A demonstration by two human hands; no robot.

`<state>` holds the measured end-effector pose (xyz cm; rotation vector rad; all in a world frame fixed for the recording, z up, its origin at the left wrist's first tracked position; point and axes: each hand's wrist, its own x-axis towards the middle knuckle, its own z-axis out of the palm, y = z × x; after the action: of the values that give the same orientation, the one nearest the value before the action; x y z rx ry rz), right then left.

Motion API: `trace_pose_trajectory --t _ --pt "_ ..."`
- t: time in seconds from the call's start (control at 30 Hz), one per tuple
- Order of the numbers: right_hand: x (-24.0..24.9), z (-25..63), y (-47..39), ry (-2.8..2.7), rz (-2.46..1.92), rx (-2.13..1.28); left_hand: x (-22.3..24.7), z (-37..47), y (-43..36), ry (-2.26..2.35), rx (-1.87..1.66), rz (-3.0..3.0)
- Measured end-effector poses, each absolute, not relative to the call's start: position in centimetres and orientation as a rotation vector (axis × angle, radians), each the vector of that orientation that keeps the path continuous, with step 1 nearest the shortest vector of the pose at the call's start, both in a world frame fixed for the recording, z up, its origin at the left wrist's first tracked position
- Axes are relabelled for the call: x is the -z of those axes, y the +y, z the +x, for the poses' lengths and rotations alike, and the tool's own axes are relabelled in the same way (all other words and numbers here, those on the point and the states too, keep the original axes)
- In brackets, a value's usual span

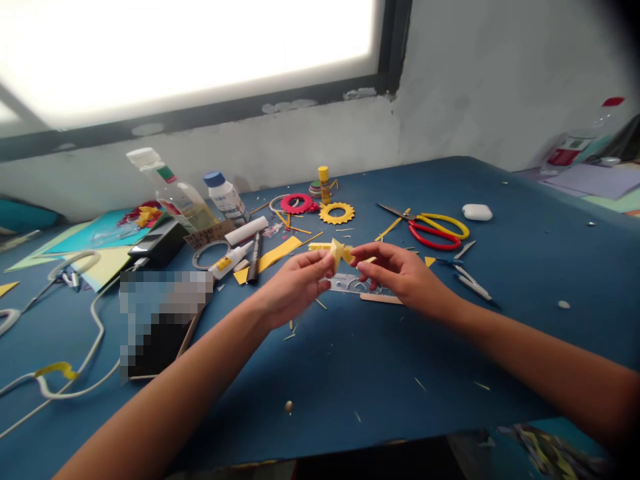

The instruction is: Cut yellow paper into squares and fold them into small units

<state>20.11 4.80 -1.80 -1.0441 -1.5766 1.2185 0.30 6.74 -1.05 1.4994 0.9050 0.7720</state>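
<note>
My left hand point(307, 277) pinches a small yellow folded paper piece point(337, 252) with pointed corners, held just above the table. From the other side, my right hand point(400, 270) has its thumb and fingertips closed at the right edge of the same piece. Beneath the hands lies a clear ruler point(345, 283) with cut-out shapes, partly covered by the right fingers. A wooden stick point(381, 299) rests in front of it. Behind the folded piece, a yellow strip point(319, 247) is partly hidden.
Red-and-yellow-handled scissors point(437, 230), a compass point(473, 285) and a white earbud case point(477, 212) lie to the right. Yellow point(330, 217) and red point(287, 203) toothed paper rings sit behind. A glue stick point(324, 185), bottles point(225, 197), a black marker point(255, 257) and a phone point(165, 333) stand or lie around.
</note>
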Motion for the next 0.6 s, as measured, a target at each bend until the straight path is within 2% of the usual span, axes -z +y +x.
trace_pose_trajectory --t 0.17,0.27,0.6 --pt "1.0 18.9 3.0 -1.437 -0.816 -1.584 0.3 1.0 2.6 0.641 -0.684 0.973" --pt "0.8 18.7 2.4 -1.36 -0.841 -1.633 0.4 1.2 1.9 0.523 -0.659 0.751" --pt "0.8 18.8 2.2 -1.276 -0.924 -1.677 0.3 1.3 1.8 0.544 -0.653 0.637"
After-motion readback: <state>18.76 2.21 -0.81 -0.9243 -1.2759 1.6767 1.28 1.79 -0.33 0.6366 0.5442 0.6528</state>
